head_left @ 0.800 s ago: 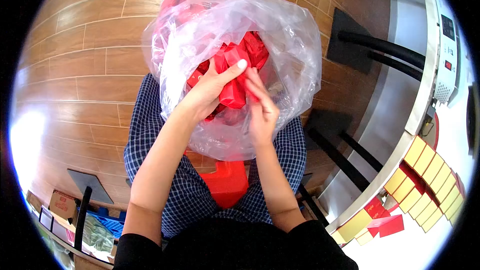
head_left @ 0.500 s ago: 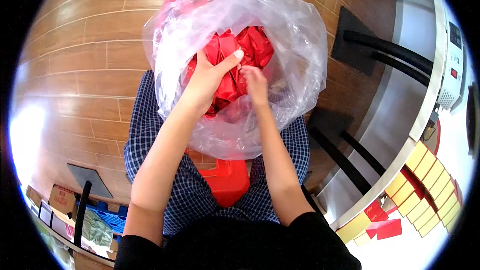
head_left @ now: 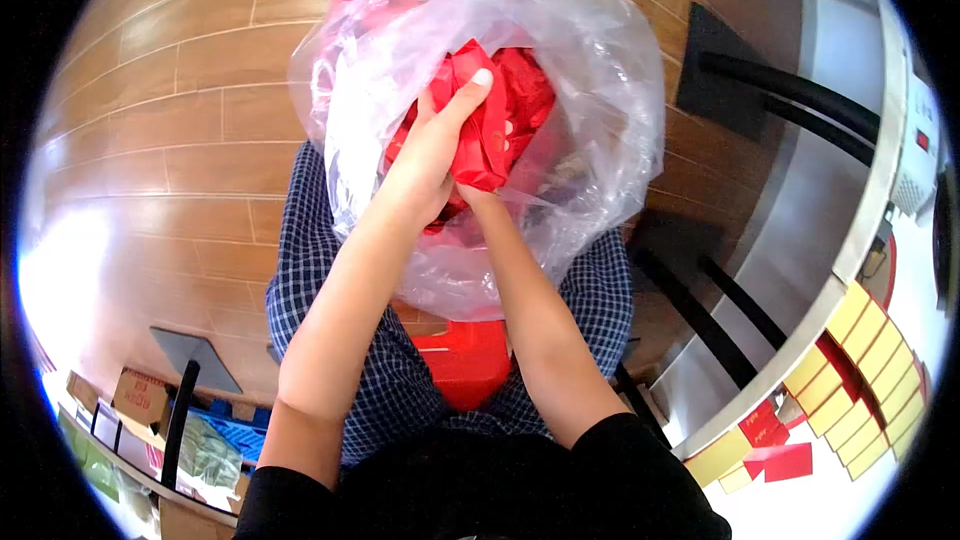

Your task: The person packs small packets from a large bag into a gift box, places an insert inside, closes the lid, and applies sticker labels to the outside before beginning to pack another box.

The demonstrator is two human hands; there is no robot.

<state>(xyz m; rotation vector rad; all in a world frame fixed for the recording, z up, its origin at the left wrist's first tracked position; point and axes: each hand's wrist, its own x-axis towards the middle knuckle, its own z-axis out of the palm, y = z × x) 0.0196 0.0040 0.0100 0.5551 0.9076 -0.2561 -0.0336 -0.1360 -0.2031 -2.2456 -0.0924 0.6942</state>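
Observation:
A large clear plastic bag point(head_left: 600, 70) stands open between my knees, with several shiny red packets point(head_left: 527, 90) inside. My left hand point(head_left: 430, 150) reaches into the bag's mouth and grips one red packet point(head_left: 478, 130), the thumb lying along its top face. Below and behind that same packet is my right hand point(head_left: 478, 196); the packet covers most of it, and small fingertips show at the packet's right edge. Both hands are closed around the packet, which is tilted up above the others.
Under me is a red stool point(head_left: 468, 370) on a wood-look tile floor point(head_left: 210, 120). On the right, a white table point(head_left: 850, 230) bears rows of yellow boxes point(head_left: 850, 390), a red box point(head_left: 780, 462) and a white device point(head_left: 915, 150). Black table legs point(head_left: 790, 90) stand beside the bag. Cardboard boxes point(head_left: 140, 395) are at lower left.
My right hand has moved left and under the red packet, which now hides most of it. The packet is lifted and turned more upright. The whole view has shifted slightly.

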